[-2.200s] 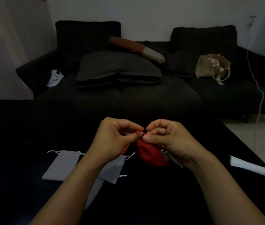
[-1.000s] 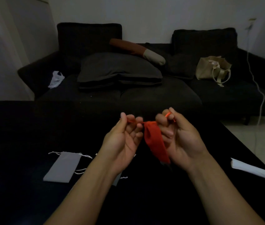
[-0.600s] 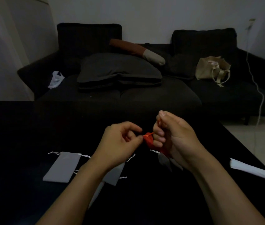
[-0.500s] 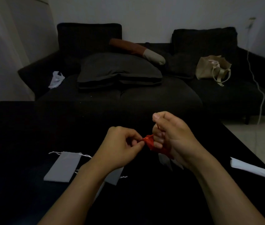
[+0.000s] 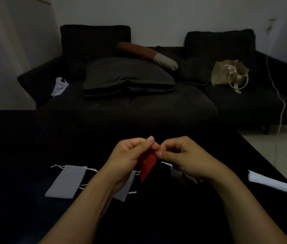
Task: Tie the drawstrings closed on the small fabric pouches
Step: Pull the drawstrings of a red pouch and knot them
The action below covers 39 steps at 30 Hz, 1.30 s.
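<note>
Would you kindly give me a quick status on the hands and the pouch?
Left hand and right hand both pinching top of red pouch, held above table. Grey pouches lie flat below. Nothing in the way.

Hands: two are seen, the left hand (image 5: 130,155) and the right hand (image 5: 185,159), fingertips almost touching.
Red pouch (image 5: 148,164): one is counted, hanging just below the fingertips.
Grey pouches: three are counted; one grey pouch (image 5: 66,181) well left of the fingers, a second grey pouch (image 5: 125,189) partly hidden under the left wrist, a third grey pouch (image 5: 177,174) mostly hidden under the right hand.
White folded item (image 5: 271,182): one is counted, far right of the fingers.
</note>
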Tool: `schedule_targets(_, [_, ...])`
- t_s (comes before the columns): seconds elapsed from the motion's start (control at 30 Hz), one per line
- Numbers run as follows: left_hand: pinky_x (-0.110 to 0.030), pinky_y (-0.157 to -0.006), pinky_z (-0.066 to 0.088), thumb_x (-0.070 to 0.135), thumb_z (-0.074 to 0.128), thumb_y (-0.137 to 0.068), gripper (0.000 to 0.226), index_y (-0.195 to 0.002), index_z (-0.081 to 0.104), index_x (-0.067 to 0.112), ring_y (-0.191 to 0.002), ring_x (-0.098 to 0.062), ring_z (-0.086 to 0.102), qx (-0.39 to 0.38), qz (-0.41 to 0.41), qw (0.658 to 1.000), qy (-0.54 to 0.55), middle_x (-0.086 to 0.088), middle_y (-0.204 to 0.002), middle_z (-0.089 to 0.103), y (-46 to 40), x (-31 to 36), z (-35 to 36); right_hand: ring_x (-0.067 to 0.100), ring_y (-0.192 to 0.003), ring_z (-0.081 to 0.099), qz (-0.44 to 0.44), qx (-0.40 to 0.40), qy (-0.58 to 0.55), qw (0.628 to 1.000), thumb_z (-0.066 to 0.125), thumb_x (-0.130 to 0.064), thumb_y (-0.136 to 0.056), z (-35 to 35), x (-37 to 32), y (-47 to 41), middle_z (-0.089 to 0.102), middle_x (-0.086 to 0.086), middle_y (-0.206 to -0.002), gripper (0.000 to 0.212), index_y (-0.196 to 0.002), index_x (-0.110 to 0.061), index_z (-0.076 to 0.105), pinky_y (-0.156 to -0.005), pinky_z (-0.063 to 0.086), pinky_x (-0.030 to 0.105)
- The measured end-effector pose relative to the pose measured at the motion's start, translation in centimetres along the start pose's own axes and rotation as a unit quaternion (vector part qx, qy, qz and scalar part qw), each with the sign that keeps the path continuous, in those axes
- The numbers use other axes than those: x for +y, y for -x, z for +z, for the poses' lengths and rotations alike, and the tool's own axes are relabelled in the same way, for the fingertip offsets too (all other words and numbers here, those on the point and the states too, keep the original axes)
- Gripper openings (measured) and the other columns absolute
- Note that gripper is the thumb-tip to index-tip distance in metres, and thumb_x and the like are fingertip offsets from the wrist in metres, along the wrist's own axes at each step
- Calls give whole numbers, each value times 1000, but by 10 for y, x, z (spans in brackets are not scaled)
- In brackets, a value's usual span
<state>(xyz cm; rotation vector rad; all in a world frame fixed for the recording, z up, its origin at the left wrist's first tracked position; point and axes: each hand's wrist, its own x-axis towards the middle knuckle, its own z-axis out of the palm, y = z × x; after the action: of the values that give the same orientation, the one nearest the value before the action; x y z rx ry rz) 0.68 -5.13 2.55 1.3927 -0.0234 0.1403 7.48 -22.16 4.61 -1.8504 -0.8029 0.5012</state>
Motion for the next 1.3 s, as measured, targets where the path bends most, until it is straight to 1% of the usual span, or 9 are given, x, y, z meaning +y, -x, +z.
schedule_targets(0.1, [-24,-74,57,35,62,-85,24,-84,79,18,-84,-16,72,22,-12,999,24,-8,-89,76,-1,0,-1,14,-77,61,-7,25,33,999,68,-18,-90,-3,1,2,68,20,-87,14,-81,-9,73,-79,53,38])
schedule_targets(0.17, [-23,-74,56,30,61,-86,24,-89,79,15,-87,-18,73,23,-7,1000,9,-11,-93,77,-2,2,-4,15,-82,62,-32,59,57,996,72,-20,-87,-5,1,3,64,16,-96,10,-80,-13,76,-86,52,37])
schedule_targets(0.23, [-23,-75,56,26,62,-86,23,-94,78,11,-90,-20,73,23,4,999,-24,-12,-96,77,-1,3,-6,14,-85,64,-54,73,60,994,73,-22,-85,-6,0,4,63,8,-97,8,-80,-16,76,-85,52,29])
schedule_targets(0.33, [-20,-75,55,16,64,-88,23,-103,75,3,-92,-20,74,20,30,996,-78,-11,-97,77,0,4,-7,25,-86,70,-79,63,36,994,72,-20,-86,-6,-2,4,73,8,-87,9,-83,-13,76,-83,55,39])
schedule_targets(0.5, [-22,-77,55,18,67,-82,29,-105,75,2,-92,-21,74,-22,58,992,-113,-11,-96,77,1,7,-12,21,-75,73,-134,124,61,981,80,-14,-78,-3,-4,2,76,3,-75,4,-81,-16,78,-76,59,47])
schedule_targets(0.67, [-20,-78,53,19,66,-87,22,-102,77,8,-91,-16,73,-73,59,981,-167,-8,-94,78,1,11,-18,5,-73,71,-158,122,143,969,80,-18,-79,0,-7,4,74,-10,-77,22,-97,-30,77,-72,59,31])
schedule_targets(0.9, [-23,-83,53,22,61,-90,24,-104,76,11,-95,-16,73,-101,42,974,-198,-4,-97,78,2,13,-19,-4,-78,70,-215,131,237,938,79,-21,-80,0,-11,9,77,-13,-84,12,-91,-24,80,-72,58,29])
schedule_targets(1.1, [-27,-82,57,18,56,-96,22,-104,76,10,-93,-22,73,-118,49,962,-243,-6,-95,77,3,18,-18,2,-77,64,-172,85,310,931,68,-29,-89,1,-15,8,68,-14,-82,8,-94,-34,65,-70,53,33])
schedule_targets(1.3, [-22,-75,56,30,72,-79,23,-92,80,14,-84,-17,74,-109,16,969,-222,-7,-88,78,4,22,-25,8,-70,60,-102,10,276,956,62,-24,-94,4,-24,10,64,-5,-78,11,-88,-30,55,-67,53,37])
